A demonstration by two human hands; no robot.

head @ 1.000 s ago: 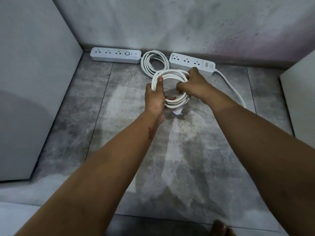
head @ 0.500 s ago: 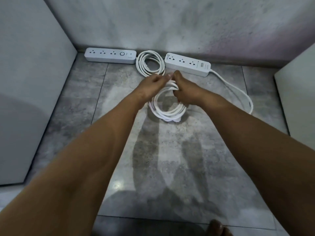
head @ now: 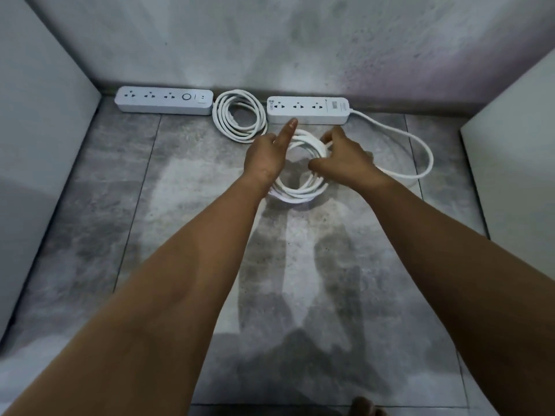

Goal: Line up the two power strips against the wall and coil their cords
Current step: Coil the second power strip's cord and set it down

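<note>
Your left hand (head: 265, 159) is open, forefinger straight, over the near cord coil (head: 300, 194) on the floor (head: 180, 235). Your right hand (head: 345, 162) curls round that coil's right side. The left power strip (head: 163, 101) and right power strip (head: 309, 111) sit against the wall (head: 270, 40), with the far cord coil (head: 240, 115) between them.

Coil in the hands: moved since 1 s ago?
Yes. The coil went down: held upright across the front edge of the right power strip earlier, it now lies on the floor just in front of it, right hand gripping it.
</note>
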